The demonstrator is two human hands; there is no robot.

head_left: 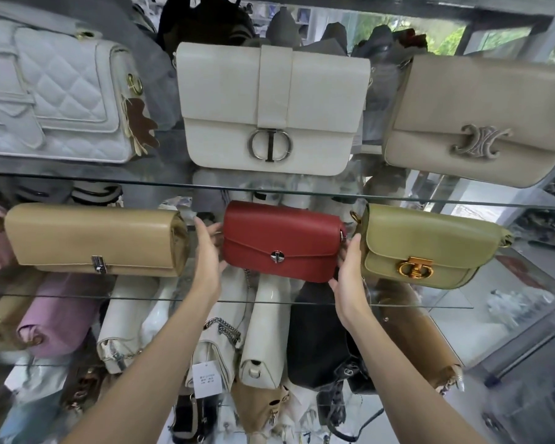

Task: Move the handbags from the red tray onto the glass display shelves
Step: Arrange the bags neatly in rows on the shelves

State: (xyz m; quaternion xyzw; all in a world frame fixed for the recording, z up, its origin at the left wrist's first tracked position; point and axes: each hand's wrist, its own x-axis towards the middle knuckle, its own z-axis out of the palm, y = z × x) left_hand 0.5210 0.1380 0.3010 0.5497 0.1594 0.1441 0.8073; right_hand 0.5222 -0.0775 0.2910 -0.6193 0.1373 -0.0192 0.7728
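Left hand [207,251]: reaches up from 7 o'clock over the shelf's front edge; clasps the 9 o'clock end of the red handbag [282,241].
Left fingers [202,229]: narrow around the bag's end, thumb at the lower front corner, the rest running up and partly hidden behind the bag.
Right hand [350,270]: comes in from 5 o'clock; grips the 3 o'clock end of the same bag.
Right fingers: thumb [355,243] upright along the bag's side, fingertips tucked under the lower corner, close around it.
Red handbag: upright between the two hands, flap and round silver clasp facing front, on the middle glass shelf [173,298].
Tan handbag [93,238]: same shelf, at 9 o'clock of the red one, just beyond the left hand.
Olive handbag [430,245]: same shelf, at 3 o'clock, just beside the right hand, gold clasp in front.
Below the glass: black bag [318,341], white bags [263,331], lilac bag [58,318], packed close.
Upper glass shelf [430,198]: cream handbag [273,107] at 12 o'clock, quilted white handbag [55,100] at 10 o'clock, beige handbag [481,120] at 2 o'clock.
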